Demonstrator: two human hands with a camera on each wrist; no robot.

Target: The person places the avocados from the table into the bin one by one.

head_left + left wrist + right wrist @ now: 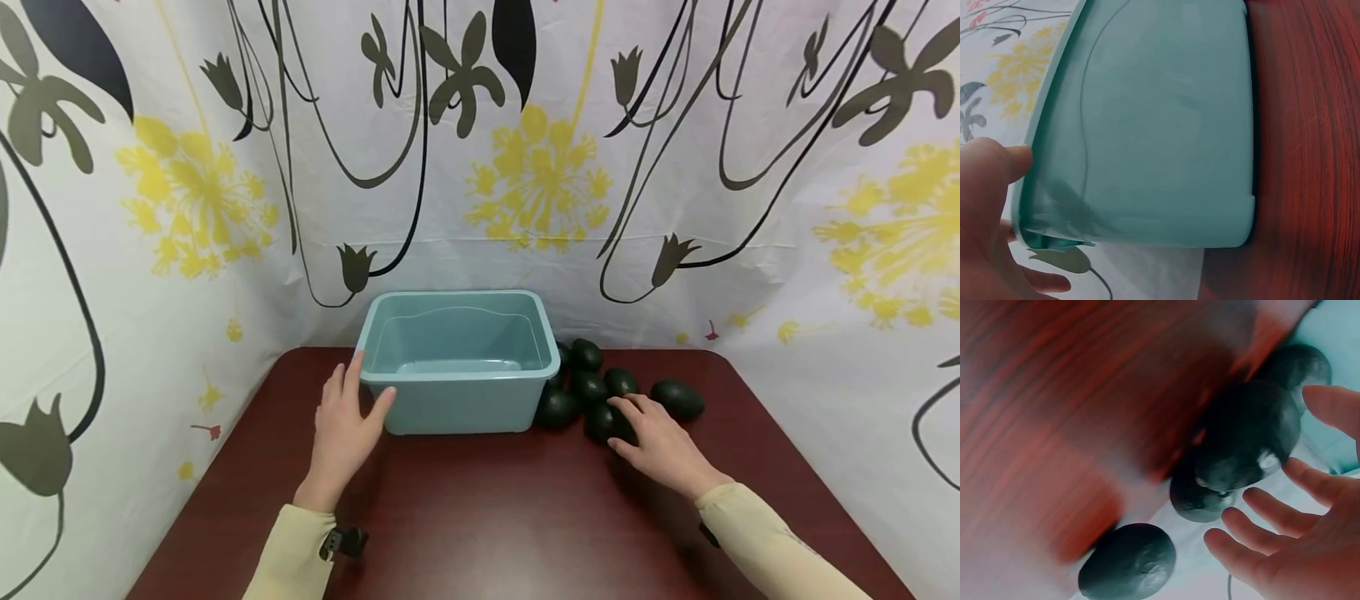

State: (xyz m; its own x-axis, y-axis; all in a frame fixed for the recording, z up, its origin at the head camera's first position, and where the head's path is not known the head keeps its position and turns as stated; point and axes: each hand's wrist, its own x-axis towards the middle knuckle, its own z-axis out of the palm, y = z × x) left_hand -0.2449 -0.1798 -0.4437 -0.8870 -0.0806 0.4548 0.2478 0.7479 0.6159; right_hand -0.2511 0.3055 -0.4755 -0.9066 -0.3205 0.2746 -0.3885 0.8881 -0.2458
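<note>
In the head view, my left hand (343, 437) is at the front left corner of a light blue plastic bin (457, 406), thumb and fingers spread. The left wrist view has the thumb (1019, 164) by the bin's rim, the other fingers around the corner. My right hand (663, 446) reaches over a dark green avocado (606, 423) at the front of a small group. Its fingers (1279, 512) are spread and only slightly bent beside that avocado (1247, 434) in the right wrist view; whether they touch it, I cannot tell.
More avocados (587, 387) lie close together against the bin's right side. One avocado (677, 400) lies apart, farther right. Everything stands on a dark red wooden table (517, 508). A flower-patterned cloth (465, 208) hangs behind and at both sides.
</note>
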